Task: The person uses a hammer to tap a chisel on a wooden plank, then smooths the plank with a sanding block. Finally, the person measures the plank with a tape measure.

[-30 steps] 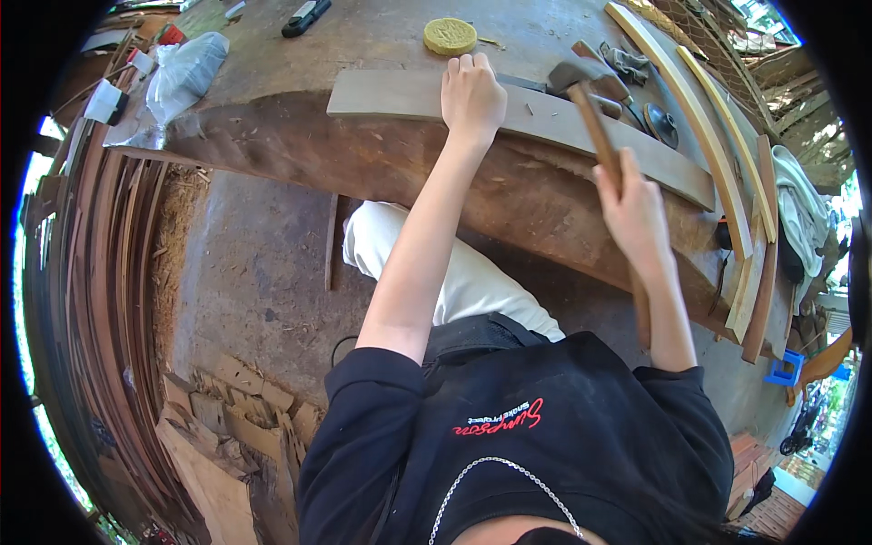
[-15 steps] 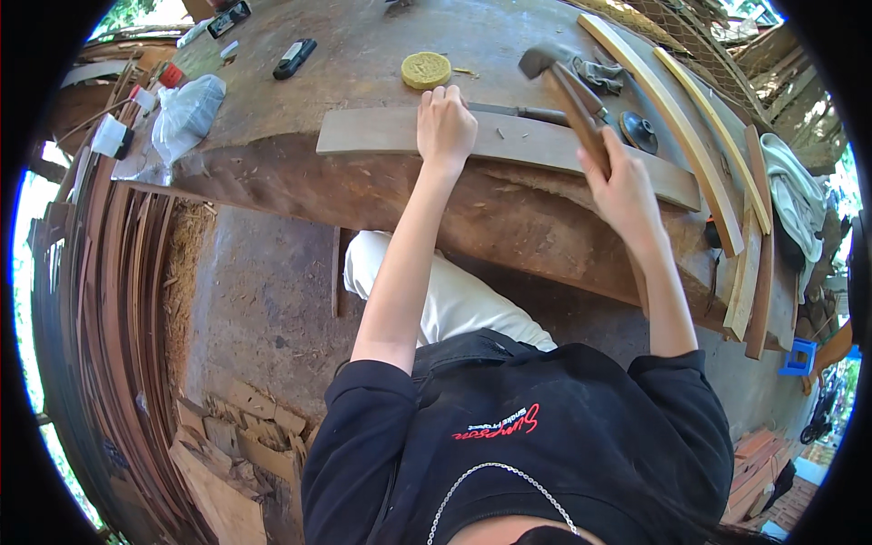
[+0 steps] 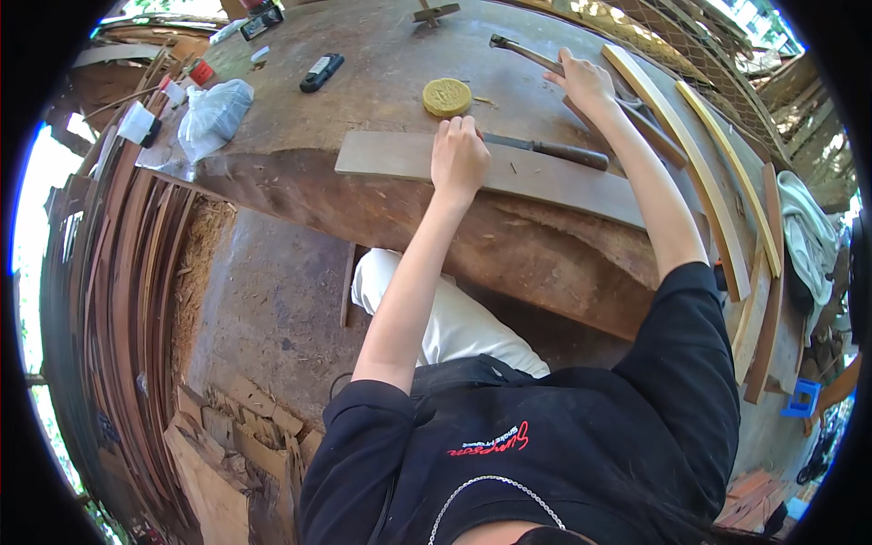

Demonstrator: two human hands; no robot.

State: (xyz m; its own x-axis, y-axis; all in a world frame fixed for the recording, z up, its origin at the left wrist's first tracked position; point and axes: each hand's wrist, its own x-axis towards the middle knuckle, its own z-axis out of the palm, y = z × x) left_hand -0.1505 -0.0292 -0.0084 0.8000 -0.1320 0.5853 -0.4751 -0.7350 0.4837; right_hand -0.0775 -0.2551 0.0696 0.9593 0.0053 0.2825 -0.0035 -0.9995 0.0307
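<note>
My left hand (image 3: 460, 159) is a closed fist on the grey-brown wooden board (image 3: 391, 153) along the bench's near edge. Whether it pinches something small is hidden. A tool with a slim dark blade and a round wooden handle (image 3: 572, 155) lies on the board, its blade end beside my left knuckles. Farther right, my right hand (image 3: 587, 84) reaches over the bench, thumb and finger closed around a long slim tool with a small dark metal head (image 3: 520, 49). Wooden handles lie partly hidden beneath that forearm. A round yellow-green disc (image 3: 447, 97) sits just beyond the board.
On the workbench (image 3: 381, 54) lie a black device (image 3: 322, 73) and a tied plastic bag (image 3: 215, 118), with a small wooden tool (image 3: 436, 13) at the far edge. Pale curved strips (image 3: 681, 173) run along the right. Planks (image 3: 109, 345) stand at the left; scrap wood (image 3: 245, 454) lies below.
My right hand has moved forward from over the board, and the hammer seen raised in it no longer shows there; a slimmer tool is at its fingers. My left hand stays on the board.
</note>
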